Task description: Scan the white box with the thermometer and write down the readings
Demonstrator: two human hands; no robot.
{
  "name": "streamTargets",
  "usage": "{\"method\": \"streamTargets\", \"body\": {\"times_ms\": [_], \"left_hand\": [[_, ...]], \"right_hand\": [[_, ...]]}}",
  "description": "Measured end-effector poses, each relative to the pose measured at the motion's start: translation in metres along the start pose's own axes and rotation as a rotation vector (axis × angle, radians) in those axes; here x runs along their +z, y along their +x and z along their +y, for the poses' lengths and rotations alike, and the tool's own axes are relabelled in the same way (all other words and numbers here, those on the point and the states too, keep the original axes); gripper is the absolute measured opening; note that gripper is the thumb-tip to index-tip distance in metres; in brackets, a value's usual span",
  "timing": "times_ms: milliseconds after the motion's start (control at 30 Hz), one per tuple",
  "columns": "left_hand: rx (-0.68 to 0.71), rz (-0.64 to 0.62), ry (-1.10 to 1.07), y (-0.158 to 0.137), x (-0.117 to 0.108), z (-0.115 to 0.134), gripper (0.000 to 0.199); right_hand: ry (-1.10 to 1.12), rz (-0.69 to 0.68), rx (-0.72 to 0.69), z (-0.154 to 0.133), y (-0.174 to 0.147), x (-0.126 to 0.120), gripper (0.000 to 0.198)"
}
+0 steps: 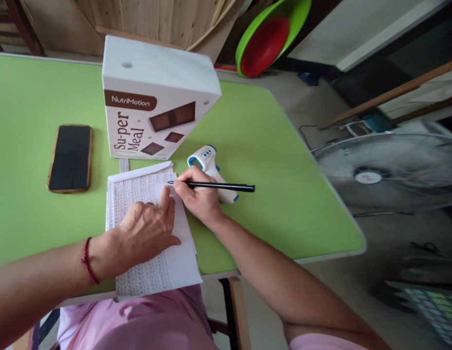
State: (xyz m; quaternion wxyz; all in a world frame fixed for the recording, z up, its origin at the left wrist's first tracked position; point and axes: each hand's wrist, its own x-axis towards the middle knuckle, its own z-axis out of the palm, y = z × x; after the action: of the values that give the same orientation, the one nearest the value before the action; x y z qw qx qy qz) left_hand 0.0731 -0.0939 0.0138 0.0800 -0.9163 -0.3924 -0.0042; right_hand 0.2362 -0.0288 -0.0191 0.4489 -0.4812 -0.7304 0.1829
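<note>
A black pen (226,186) is pinched in my right hand (200,194), its tip at the upper right part of a sheet of paper (185,257). Lines of small handwriting cover much of the sheet, and its top edge is folded or curled over. My left hand (149,228) lies on the paper with the index finger stretched toward the pen tip and the thumb apart; it holds nothing. Just behind my right hand a white and blue infrared thermometer (207,160) lies on the green table (284,214), partly hidden by the hand and pen.
A white NutriMotion box (138,121) stands behind the paper. To the left lies a phone (70,158) in a brown-edged case. Beyond the table's right edge are a fan (371,175) and, farther back, green and red basins (264,46).
</note>
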Motion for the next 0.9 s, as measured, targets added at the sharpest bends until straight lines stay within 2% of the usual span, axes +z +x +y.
{"method": "streamTargets", "body": {"times_ms": [233, 667, 767, 900], "left_hand": [[0.020, 0.006, 0.036, 0.0017, -0.0033, -0.0001, 0.079], [0.025, 0.000, 0.060, 0.0028, -0.0050, -0.0001, 0.080], [0.022, -0.023, 0.066, 0.0030, -0.0051, -0.0001, 0.079], [0.033, 0.012, 0.086, 0.0003, -0.0027, -0.0004, 0.077]], "right_hand": [[-0.007, 0.067, -0.022, 0.0017, -0.0014, 0.0024, 0.016], [0.006, 0.011, -0.029, 0.0020, -0.0009, 0.0004, 0.017], [0.011, 0.049, -0.022, 0.0030, -0.0014, 0.0001, 0.016], [-0.006, 0.084, 0.004, 0.0047, -0.0016, -0.0010, 0.016]]}}
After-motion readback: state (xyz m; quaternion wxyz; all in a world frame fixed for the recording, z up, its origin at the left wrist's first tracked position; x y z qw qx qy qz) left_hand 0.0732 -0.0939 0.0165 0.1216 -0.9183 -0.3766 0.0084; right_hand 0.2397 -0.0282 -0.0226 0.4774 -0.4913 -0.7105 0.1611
